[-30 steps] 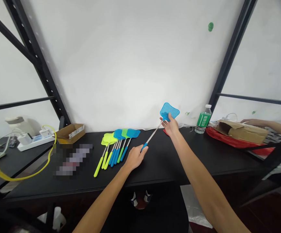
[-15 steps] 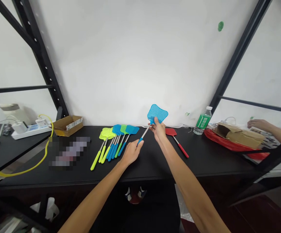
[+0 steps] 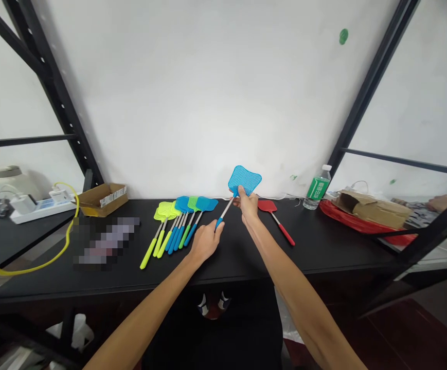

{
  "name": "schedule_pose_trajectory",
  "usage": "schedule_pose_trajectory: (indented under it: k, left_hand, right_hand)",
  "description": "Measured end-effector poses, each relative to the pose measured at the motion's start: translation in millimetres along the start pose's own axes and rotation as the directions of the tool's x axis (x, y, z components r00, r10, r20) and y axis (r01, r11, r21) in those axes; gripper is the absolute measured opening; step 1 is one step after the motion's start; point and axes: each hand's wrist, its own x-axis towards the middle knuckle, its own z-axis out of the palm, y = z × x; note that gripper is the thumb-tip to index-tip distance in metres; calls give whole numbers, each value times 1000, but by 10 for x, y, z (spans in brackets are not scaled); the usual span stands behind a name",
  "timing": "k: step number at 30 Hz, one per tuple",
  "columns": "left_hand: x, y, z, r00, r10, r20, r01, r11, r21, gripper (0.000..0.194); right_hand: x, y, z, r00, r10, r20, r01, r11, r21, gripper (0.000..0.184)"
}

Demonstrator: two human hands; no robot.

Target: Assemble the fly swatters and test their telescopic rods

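Note:
Between my hands, a blue fly swatter point(image 3: 245, 179) is held tilted above the black table, its mesh head up and to the right. My left hand point(image 3: 206, 240) is closed round its blue handle. My right hand point(image 3: 248, 204) pinches the base of the head, thumb on the front face; its other fingers are partly hidden behind. Left of my hands lies a row of several fly swatters, with yellow point(image 3: 148, 254), blue point(image 3: 207, 204) and green point(image 3: 186, 236) ones side by side, heads toward the wall. A single red fly swatter point(image 3: 286, 234) lies right of my right hand.
A water bottle point(image 3: 318, 188) stands at the back right, beside a torn cardboard box point(image 3: 377, 208) on red plastic. At the left are an open carton point(image 3: 103, 200), a yellow cable point(image 3: 70, 231) and a power strip point(image 3: 41, 209). Another person's hand point(image 3: 442, 202) shows at far right.
The view has shifted slightly, so everything sits a little further left. My grip on the blue fly swatter looks the same. The other person's hand at far right has moved.

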Motion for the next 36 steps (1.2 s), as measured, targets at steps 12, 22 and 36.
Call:
schedule_pose_trajectory:
  k: [12, 22, 36]
  left_hand:
    - [42, -35, 1, 999, -27, 24, 29, 994, -108, 43]
    - [-1, 19, 0, 995, 15, 100, -25, 995, 92, 19]
    - [13, -231, -7, 979, -136, -149, 194, 833, 518, 29]
  right_hand:
    - [-528, 317, -138, 917, 146, 371, -106, 986, -125, 39]
    - [-140, -189, -1273, 986, 52, 157, 158, 2, -988, 25]
    - [-173, -80, -1362, 993, 60, 100, 112, -256, -960, 31]
